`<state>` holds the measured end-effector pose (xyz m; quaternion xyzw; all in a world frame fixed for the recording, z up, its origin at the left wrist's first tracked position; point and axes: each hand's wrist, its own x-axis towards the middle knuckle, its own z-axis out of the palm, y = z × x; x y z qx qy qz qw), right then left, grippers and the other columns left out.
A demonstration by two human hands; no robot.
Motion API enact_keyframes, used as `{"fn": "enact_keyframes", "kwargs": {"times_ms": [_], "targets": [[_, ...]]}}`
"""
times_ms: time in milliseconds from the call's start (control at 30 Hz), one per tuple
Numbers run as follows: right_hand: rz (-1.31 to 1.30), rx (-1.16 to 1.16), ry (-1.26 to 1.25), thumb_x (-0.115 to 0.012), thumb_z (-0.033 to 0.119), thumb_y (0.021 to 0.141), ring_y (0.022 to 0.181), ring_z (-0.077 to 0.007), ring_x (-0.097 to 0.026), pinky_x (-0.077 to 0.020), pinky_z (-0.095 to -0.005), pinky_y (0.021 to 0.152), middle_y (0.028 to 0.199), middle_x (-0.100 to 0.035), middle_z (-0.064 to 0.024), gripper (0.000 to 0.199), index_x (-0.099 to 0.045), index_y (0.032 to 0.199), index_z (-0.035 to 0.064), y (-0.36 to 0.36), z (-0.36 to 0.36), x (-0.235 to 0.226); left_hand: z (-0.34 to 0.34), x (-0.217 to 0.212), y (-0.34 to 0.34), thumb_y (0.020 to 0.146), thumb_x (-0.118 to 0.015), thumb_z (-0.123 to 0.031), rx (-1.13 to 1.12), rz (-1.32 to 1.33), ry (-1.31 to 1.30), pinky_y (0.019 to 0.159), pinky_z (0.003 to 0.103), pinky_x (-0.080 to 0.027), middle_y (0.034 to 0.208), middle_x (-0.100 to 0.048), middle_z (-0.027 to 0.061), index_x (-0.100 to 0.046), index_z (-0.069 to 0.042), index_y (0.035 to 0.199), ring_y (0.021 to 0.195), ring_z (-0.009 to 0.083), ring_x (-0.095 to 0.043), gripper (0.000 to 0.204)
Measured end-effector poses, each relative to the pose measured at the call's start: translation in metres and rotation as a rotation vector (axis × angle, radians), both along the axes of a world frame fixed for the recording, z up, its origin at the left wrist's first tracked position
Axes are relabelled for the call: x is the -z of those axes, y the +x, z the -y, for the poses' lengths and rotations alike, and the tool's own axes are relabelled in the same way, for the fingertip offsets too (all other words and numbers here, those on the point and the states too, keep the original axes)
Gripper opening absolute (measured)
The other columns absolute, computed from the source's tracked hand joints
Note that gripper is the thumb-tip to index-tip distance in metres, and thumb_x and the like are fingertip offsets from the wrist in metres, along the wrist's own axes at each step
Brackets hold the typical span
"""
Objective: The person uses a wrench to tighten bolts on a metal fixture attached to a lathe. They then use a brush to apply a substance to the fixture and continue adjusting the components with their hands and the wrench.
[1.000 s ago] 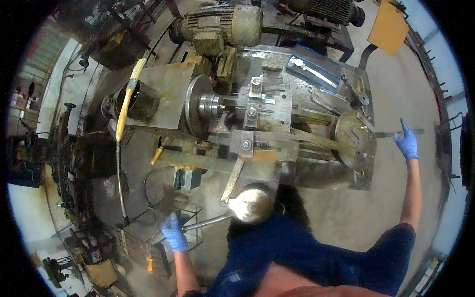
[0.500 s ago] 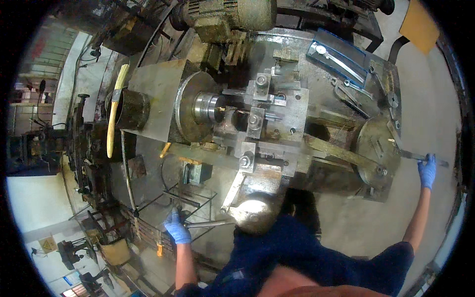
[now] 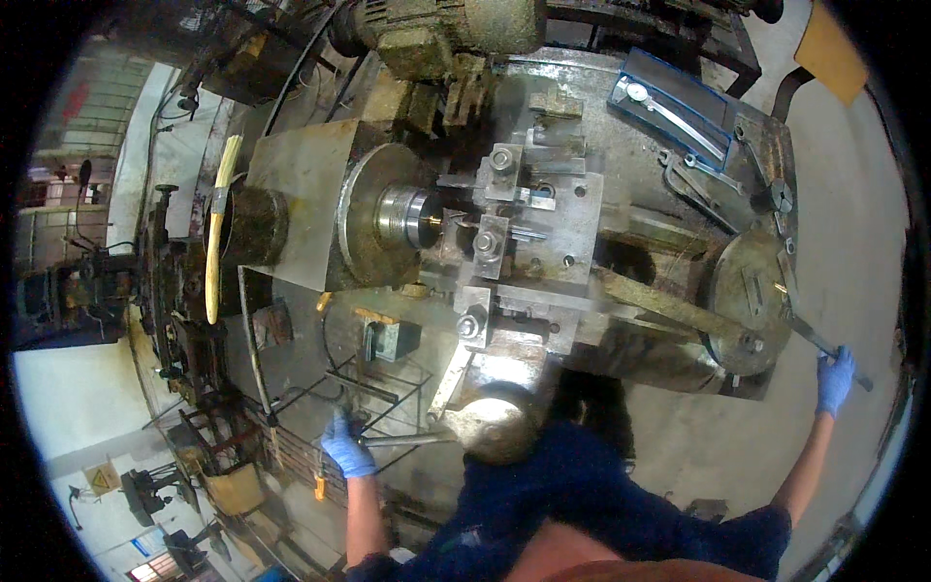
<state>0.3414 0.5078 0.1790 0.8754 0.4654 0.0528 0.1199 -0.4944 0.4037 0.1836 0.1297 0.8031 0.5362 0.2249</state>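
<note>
Blue-gloved, my left hand [image 3: 346, 444] is closed at the outer end of a metal handle rod [image 3: 412, 439], which runs to a shiny round hub [image 3: 492, 427] at the near side of a lathe-like machine. Out at the far right, my right hand [image 3: 834, 380], also gloved, is wrapped round a flat metal lever [image 3: 815, 336] extending from a round disc [image 3: 742, 315]. Between them, a shiny cylindrical workpiece [image 3: 419, 215] sits at the big round faceplate [image 3: 364, 218]. Facing it is a tool block [image 3: 548, 242] with bolted clamps.
A wooden-handled brush [image 3: 214, 254] rests at the left on the machine. At the back right lie a dial caliper in a blue case [image 3: 630, 107] and several wrenches [image 3: 713, 175]. A motor [image 3: 465, 26] stands behind; a metal frame [image 3: 388, 388] stands near my left hand.
My right hand has come nearer to me with the lever, which now slants more steeply from the disc. My left hand stays on the rod. The whole view has shifted slightly.
</note>
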Motion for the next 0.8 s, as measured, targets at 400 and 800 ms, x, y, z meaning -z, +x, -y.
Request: {"fn": "enact_keyframes", "kwargs": {"times_ms": [400, 800], "targets": [[0.071, 0.088, 0.029, -0.063, 0.034, 0.078, 0.107, -0.036, -0.049, -0.0397, -0.0401, 0.092, 0.112, -0.053, -0.0189, 0.048, -0.051, 0.111, -0.0005, -0.002, 0.036, 0.021, 0.011, 0.002, -0.01, 0.087, -0.056, -0.017, 0.076, 0.013, -0.096, 0.059, 0.028, -0.049, 0.072, -0.065, 0.0091, -0.064, 0.002, 0.087, 0.059, 0.016, -0.06, 0.021], [0.079, 0.069, 0.055, -0.06, 0.036, 0.08, 0.104, -0.0372, -0.05, -0.041, -0.0406, 0.088, 0.107, -0.054, -0.0206, 0.049, -0.052, 0.111, -0.0026, -0.01, 0.048, 0.02, -0.004, -0.017, 0.006, 0.086, -0.055, -0.014, 0.011, 0.022, -0.22, 0.057, 0.026, -0.045, 0.077, -0.065, 0.0093, -0.062, 0.002, 0.089, 0.062, 0.0174, -0.06, 0.019]]}}
